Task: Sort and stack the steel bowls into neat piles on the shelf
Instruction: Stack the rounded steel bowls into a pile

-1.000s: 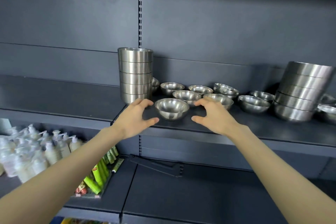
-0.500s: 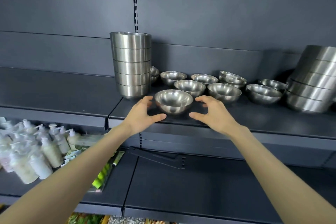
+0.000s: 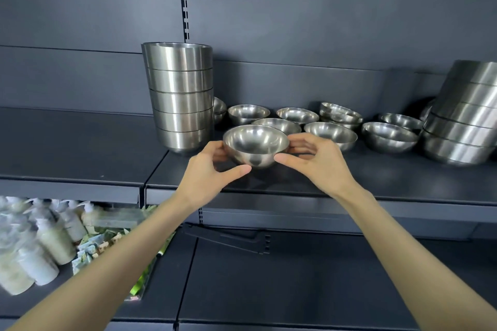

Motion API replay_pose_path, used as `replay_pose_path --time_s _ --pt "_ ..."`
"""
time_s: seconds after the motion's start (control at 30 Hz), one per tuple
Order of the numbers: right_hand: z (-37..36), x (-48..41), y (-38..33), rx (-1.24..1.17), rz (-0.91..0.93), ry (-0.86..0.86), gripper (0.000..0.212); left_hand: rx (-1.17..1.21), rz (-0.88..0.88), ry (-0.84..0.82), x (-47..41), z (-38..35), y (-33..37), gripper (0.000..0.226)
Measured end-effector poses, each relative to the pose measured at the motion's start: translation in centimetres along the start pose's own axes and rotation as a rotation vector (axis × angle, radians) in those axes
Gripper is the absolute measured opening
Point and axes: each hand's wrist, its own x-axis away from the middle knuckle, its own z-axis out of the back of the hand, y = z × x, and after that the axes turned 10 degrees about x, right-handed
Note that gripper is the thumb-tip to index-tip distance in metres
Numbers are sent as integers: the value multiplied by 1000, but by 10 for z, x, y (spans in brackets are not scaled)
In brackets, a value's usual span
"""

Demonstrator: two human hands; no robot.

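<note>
A: Where the shelf (image 3: 349, 183) meets its front edge, a small bowl (image 3: 255, 146) sits upright between both hands. Grip?

B: Left hand (image 3: 207, 172) cups its side from 8 o'clock, thumb under the belly, fingers behind. Right hand (image 3: 320, 162) grasps it from 3 o'clock, thumb low on the wall, fingers at the rim. Whether the base rests on the shelf or is just lifted, cannot tell.

A: Neighbours?

B: Tall stack (image 3: 178, 95) of deep bowls at 10 o'clock of the held bowl, close beside it. Loose small bowls (image 3: 332, 133) spread from 12 to 3 o'clock, apart from each other. Second stack (image 3: 465, 118), leaning, far at 3 o'clock by the frame edge.

A: Below?

B: Lower shelf at 8 o'clock: pump bottles (image 3: 40, 244), blurred, and green packets (image 3: 94, 247).
</note>
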Motion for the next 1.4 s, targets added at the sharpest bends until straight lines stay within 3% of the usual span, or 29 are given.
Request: replay_pose_path --time_s 0.3,0.67,0.8,1.03,1.4 --pt "31 -44 20 -53 45 111 33 105 -64 2 -55 -35 15 60" --pt "42 -96 72 36 9 2 31 144 -32 39 -104 -72 -15 41" --pt "41 -99 79 95 11 -30 31 190 -59 30 -102 -78 -23 43" --pt "37 -104 79 195 -40 -88 49 280 9 15 -102 -75 -31 44" --pt "30 -88 63 228 -76 -111 43 255 33 -27 -89 -55 -28 47"
